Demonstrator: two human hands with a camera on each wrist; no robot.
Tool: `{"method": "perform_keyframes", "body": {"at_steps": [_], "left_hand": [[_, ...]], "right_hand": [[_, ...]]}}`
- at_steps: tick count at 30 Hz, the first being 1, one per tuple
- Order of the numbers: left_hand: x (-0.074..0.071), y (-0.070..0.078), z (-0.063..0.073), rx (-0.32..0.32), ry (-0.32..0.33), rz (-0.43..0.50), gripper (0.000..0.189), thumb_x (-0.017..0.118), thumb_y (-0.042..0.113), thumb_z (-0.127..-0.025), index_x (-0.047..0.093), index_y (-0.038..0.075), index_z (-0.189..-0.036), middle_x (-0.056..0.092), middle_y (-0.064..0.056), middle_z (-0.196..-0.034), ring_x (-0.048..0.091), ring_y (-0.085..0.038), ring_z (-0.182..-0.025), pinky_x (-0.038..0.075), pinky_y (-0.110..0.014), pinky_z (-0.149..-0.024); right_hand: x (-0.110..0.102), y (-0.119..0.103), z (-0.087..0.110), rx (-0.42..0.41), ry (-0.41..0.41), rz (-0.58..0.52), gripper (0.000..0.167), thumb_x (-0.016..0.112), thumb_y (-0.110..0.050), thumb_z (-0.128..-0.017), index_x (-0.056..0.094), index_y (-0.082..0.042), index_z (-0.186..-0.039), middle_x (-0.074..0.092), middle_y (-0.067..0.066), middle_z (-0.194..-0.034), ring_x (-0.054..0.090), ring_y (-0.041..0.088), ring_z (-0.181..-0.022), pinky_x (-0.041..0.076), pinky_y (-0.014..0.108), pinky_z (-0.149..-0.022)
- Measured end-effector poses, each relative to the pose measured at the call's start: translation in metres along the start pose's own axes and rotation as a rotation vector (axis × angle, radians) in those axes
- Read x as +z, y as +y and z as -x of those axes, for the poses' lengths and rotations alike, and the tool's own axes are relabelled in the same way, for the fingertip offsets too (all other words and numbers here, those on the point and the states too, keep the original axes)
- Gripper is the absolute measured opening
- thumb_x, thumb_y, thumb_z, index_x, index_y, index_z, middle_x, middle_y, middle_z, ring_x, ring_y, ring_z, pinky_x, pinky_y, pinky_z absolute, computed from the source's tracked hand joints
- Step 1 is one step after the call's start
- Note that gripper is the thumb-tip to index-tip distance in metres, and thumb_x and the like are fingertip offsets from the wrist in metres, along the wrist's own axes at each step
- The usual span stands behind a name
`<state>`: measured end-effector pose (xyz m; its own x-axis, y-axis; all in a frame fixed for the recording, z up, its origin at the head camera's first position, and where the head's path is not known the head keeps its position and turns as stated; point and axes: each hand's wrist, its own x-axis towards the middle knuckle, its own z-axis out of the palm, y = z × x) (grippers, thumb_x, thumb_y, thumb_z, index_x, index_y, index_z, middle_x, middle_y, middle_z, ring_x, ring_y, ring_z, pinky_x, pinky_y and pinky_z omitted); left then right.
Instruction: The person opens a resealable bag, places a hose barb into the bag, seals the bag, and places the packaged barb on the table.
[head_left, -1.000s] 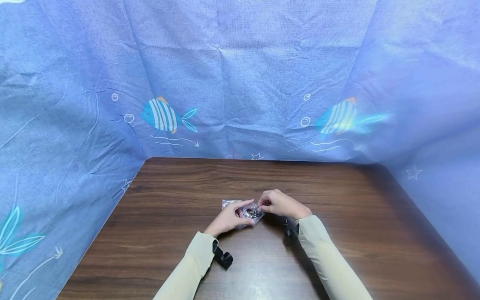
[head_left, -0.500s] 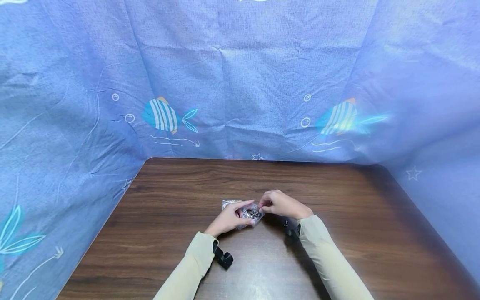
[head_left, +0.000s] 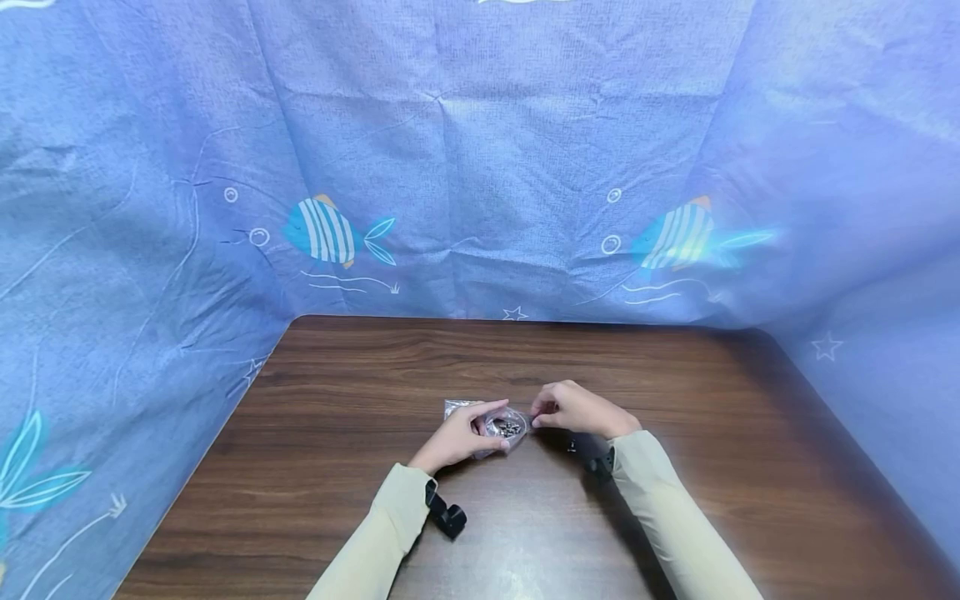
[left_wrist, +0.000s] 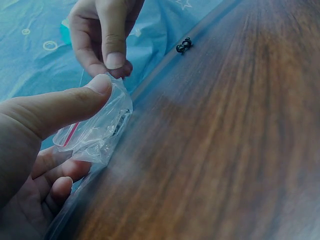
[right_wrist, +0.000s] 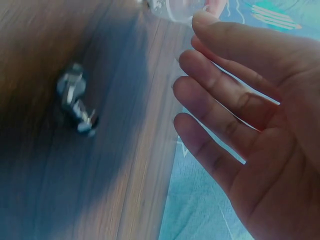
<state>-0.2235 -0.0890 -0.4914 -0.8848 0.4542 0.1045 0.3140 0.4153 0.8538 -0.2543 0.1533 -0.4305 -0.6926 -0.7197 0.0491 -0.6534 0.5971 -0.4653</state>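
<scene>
My left hand holds a clear zip bag between thumb and fingers, its red zip line showing in the left wrist view. Small shiny metal parts lie inside the bag. Just right of the bag's opening, my right hand has thumb and index finger together, with a small dark piece showing at their tips in the head view; its exact kind cannot be made out. The other right fingers are spread and slightly bent. Small loose metal parts rest on the table below the right hand.
Dark brown wood-grain table lies under both hands. A flat clear plastic piece shows behind the left hand. Blue fish-print cloth hangs along the table's back and sides. Each wrist wears a black camera strap.
My right hand has moved a little right, away from the middle of the bag, with thumb and index finger still together. The left hand and bag have stayed in place.
</scene>
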Motion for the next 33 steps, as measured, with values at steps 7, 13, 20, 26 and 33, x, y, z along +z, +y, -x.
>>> {"method": "perform_keyframes", "body": {"at_steps": [7, 13, 20, 26, 33], "left_hand": [[0.0, 0.0, 0.0, 0.011, -0.002, 0.002, 0.065, 0.079, 0.024, -0.079, 0.054, 0.01, -0.137, 0.067, -0.004, -0.116, 0.049, -0.004, -0.068, 0.043, -0.019, -0.058], [0.0, -0.001, 0.001, 0.033, 0.004, 0.011, 0.064, 0.079, 0.023, -0.079, 0.054, 0.008, -0.137, 0.067, -0.008, -0.117, 0.049, -0.004, -0.067, 0.043, -0.02, -0.057], [0.001, -0.001, 0.0, 0.006, 0.004, 0.003, 0.065, 0.08, 0.023, -0.079, 0.054, 0.012, -0.137, 0.068, -0.003, -0.117, 0.05, -0.003, -0.068, 0.043, -0.019, -0.057], [0.0, -0.001, 0.0, 0.026, 0.006, 0.003, 0.065, 0.08, 0.023, -0.079, 0.054, 0.009, -0.137, 0.068, -0.006, -0.117, 0.049, -0.004, -0.068, 0.043, -0.02, -0.057], [0.0, -0.001, 0.001, 0.012, -0.003, 0.002, 0.066, 0.079, 0.025, -0.079, 0.053, 0.011, -0.138, 0.067, -0.003, -0.117, 0.049, -0.004, -0.068, 0.042, -0.019, -0.057]], "right_hand": [[-0.005, 0.007, 0.007, 0.036, -0.026, -0.011, 0.012, 0.073, -0.017, -0.084, 0.071, -0.008, -0.091, 0.069, -0.004, -0.086, 0.06, 0.004, -0.079, 0.051, 0.023, -0.074], [-0.009, 0.014, 0.013, 0.05, -0.047, -0.022, 0.014, 0.074, -0.018, -0.083, 0.071, -0.007, -0.092, 0.069, -0.004, -0.087, 0.06, 0.003, -0.079, 0.051, 0.022, -0.073], [-0.014, 0.018, 0.018, 0.08, -0.068, -0.038, 0.014, 0.075, -0.017, -0.082, 0.071, -0.007, -0.092, 0.07, -0.003, -0.087, 0.061, 0.004, -0.079, 0.051, 0.021, -0.073], [-0.016, 0.022, 0.023, 0.121, -0.094, -0.07, 0.015, 0.076, -0.017, -0.082, 0.071, -0.008, -0.093, 0.07, -0.003, -0.088, 0.062, 0.004, -0.079, 0.051, 0.021, -0.073], [-0.015, 0.028, 0.028, 0.146, -0.142, -0.087, 0.018, 0.077, -0.018, -0.08, 0.072, -0.007, -0.094, 0.07, -0.003, -0.088, 0.061, 0.002, -0.078, 0.05, 0.02, -0.071]]}}
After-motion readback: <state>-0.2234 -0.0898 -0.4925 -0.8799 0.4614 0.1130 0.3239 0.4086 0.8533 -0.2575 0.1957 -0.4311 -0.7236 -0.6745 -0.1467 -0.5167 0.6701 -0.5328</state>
